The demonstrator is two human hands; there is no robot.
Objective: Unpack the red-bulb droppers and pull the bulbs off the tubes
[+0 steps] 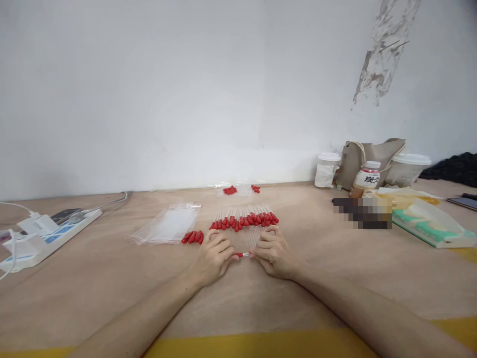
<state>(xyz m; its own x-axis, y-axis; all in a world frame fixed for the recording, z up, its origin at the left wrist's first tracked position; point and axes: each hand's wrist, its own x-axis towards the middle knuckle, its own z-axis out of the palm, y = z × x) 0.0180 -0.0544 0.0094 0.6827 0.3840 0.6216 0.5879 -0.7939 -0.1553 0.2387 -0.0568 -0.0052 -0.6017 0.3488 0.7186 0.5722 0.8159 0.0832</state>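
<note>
My left hand (215, 256) and my right hand (274, 254) rest on the table with fingers curled, and together they pinch one small clear dropper with a red bulb (243, 254) held between them. The left fingers are at the red end, the right fingers at the clear tube end. Just beyond my hands lies a row of several finished droppers with red bulbs (244, 220). A small heap of loose red bulbs (193, 237) lies to the left of that row.
Clear plastic bags (166, 226) lie at the left. Near the wall is another bag with red bulbs (240, 189). A white power strip with plugs (44, 233) sits far left. At the right stand cups (328, 168), a bottle (366, 179), a tote bag (372, 156) and a tissue pack (428, 223).
</note>
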